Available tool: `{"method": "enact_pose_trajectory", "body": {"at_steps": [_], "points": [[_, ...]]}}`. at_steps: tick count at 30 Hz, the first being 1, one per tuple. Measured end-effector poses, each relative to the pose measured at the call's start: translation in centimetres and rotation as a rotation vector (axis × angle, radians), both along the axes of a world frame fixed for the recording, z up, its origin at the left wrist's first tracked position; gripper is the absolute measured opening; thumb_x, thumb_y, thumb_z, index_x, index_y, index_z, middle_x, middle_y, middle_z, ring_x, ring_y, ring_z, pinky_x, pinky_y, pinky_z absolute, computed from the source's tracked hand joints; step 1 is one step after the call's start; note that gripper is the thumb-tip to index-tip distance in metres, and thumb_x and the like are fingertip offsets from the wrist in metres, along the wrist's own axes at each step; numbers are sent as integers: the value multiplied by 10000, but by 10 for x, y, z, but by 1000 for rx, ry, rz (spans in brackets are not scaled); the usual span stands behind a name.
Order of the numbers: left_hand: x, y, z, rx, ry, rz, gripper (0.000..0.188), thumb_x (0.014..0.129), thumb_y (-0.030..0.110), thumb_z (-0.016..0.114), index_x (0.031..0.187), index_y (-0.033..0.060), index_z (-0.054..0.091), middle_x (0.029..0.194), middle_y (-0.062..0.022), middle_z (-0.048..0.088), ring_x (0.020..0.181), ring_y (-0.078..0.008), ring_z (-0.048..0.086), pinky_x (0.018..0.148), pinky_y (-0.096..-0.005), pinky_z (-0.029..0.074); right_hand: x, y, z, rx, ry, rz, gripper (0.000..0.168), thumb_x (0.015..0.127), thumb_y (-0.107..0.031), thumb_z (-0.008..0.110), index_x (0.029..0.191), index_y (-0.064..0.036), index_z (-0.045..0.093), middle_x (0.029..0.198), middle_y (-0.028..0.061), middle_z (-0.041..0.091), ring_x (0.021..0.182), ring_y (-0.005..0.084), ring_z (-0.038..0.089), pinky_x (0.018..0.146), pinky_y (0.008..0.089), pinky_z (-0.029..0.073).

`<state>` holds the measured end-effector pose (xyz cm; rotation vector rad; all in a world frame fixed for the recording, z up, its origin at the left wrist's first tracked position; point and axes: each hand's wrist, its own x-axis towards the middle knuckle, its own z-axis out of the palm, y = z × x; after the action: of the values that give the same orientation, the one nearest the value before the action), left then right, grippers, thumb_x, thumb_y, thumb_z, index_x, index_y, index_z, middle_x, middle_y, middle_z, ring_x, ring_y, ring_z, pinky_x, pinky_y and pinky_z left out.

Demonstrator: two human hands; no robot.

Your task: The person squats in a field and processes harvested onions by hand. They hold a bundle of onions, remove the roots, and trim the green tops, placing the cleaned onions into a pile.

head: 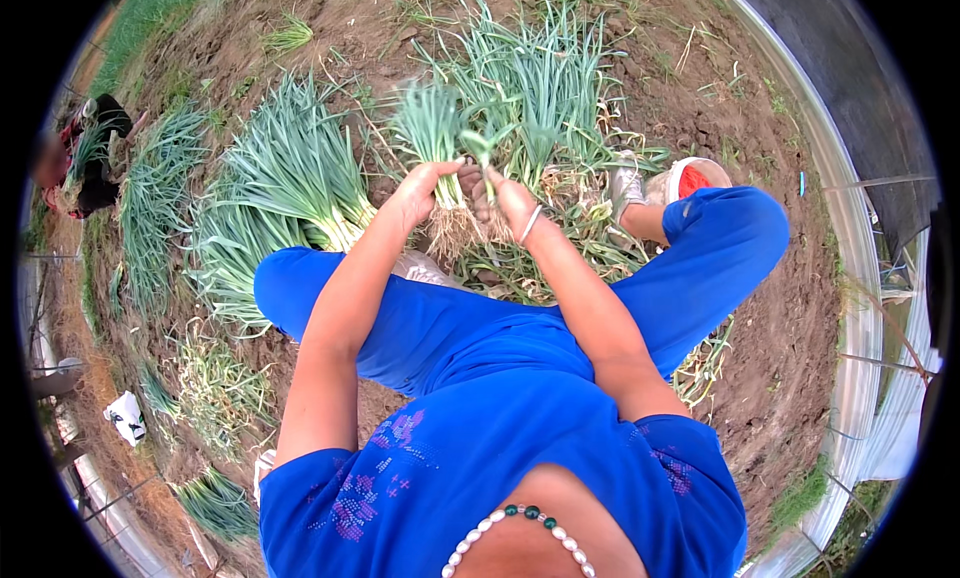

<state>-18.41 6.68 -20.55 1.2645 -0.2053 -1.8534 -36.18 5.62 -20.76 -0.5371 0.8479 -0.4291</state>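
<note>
My left hand (420, 192) is closed around a bunch of green onions (431, 124), just above its roots, which hang down. Beside it my right hand (511, 203) grips a smaller green onion stalk (487, 158), blurred, roots downward. Behind both hands a wide pile of green onions (544, 75) lies on the soil. A large heap of green onions (296, 162) with pale stems spreads left of my left hand. Stripped yellowish leaves (600, 222) lie below and right of my hands.
A white bucket (660, 188) with something red inside stands by my right shoe (627, 184). Another person (101, 154) sits at the far left beside a row of green onions (157, 195). A white bag (126, 418) lies lower left. Plastic sheeting (840, 150) runs along the right.
</note>
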Motion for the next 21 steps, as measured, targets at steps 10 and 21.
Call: {"method": "enact_pose_trajectory", "body": {"at_steps": [10, 21], "points": [[8, -1, 51, -229, -74, 112, 194, 809, 27, 608, 979, -55, 559, 825, -128, 626, 752, -228, 640, 682, -359, 559, 9, 2, 3, -578, 235, 67, 500, 845, -437, 592, 1018, 31, 563, 915, 116, 593, 820, 164, 554, 760, 290, 444], [-10, 25, -12, 271, 260, -205, 371, 867, 197, 551, 1141, -46, 490, 1107, -224, 570, 1035, -342, 557, 927, -458, 436, 3, 31, -22, 465, -474, 241, 128, 810, -157, 592, 877, -48, 594, 758, 73, 645, 606, 167, 632, 507, 325, 544]]}}
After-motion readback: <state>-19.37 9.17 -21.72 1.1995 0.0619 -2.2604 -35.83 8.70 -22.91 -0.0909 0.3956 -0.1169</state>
